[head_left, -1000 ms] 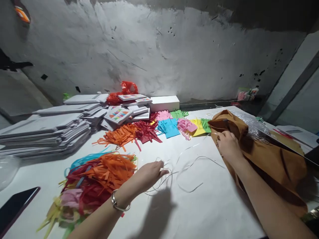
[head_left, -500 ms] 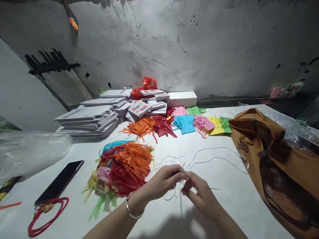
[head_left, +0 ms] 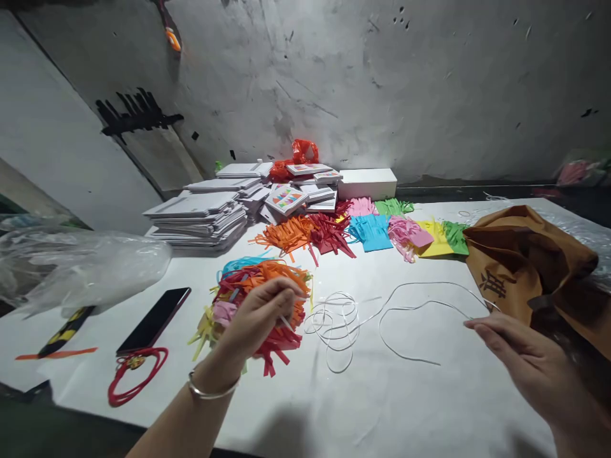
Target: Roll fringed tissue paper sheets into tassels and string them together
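A thin white string [head_left: 344, 318] lies in loose coils and loops on the white table [head_left: 382, 394]. My left hand [head_left: 258, 318] is raised over a pile of mixed coloured paper strips [head_left: 258, 286], fingers pinched on one end of the string. My right hand [head_left: 520, 359] is far to the right beside a brown cloth bag [head_left: 529, 261], fingers pinched on the string's other end near the bag. The string runs slack between both hands.
Fringed paper pieces in orange, red, blue, pink, yellow and green [head_left: 363, 232] lie along the back. Stacks of white cards [head_left: 205, 216] and a white box [head_left: 367, 183] stand behind. A phone [head_left: 155, 320], red cord loop [head_left: 133, 375] and clear plastic bag [head_left: 81, 270] lie at left.
My hands were together at the table's middle on the string; they have drawn apart, left hand toward the strip pile, right hand toward the brown bag. The view has shifted left.
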`<state>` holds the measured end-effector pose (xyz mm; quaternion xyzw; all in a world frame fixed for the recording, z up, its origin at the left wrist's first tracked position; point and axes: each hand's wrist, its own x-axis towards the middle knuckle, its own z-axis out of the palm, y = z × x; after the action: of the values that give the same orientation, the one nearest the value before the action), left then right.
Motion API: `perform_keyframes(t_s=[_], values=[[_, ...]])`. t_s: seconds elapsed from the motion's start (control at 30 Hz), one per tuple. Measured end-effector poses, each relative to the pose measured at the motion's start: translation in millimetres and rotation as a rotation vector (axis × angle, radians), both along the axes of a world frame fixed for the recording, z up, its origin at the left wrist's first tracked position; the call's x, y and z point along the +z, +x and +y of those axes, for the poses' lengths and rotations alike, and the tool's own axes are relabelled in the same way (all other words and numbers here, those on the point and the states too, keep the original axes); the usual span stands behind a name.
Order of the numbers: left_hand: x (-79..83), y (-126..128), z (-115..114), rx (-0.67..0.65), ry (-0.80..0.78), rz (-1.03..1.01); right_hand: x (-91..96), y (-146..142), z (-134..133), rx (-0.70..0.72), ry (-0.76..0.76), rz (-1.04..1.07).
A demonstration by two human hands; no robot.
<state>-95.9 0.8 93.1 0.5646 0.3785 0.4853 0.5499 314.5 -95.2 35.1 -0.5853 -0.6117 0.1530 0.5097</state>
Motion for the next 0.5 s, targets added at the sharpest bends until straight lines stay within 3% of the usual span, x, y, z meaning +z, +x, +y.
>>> perform_keyframes(t_s=[0.07,0.13,0.2,0.27,0.33,0.43,0.5], values=[[-5.7,21.1,-10.1,-0.154,0.022,0.162,4.1,-33.9,-3.1,0.07,-0.022,-0.001],[-9.4,45.0,-19.9,-0.334,0.097,0.298,7.5,-76.2,-3.5,0.251,-0.161,0.114],[-13.3,65.5,-27.3,-0.491,0.162,0.336,9.1,-113.2,-1.5,0.486,-0.298,0.255],[-20.1,79.0,-32.2,-0.571,0.133,0.298,8.9,-135.7,1.5,0.601,-0.341,0.315],[-30.7,85.2,-35.1,-0.57,0.002,0.19,7.2,-142.1,2.9,0.576,-0.287,0.266],[-50.7,86.2,-37.0,-0.476,-0.219,-0.027,0.2,-132.8,-0.8,0.483,-0.185,0.17],[-62.4,84.7,-37.0,-0.404,-0.286,-0.125,-8.7,-124.2,-6.1,0.436,-0.164,0.137]])
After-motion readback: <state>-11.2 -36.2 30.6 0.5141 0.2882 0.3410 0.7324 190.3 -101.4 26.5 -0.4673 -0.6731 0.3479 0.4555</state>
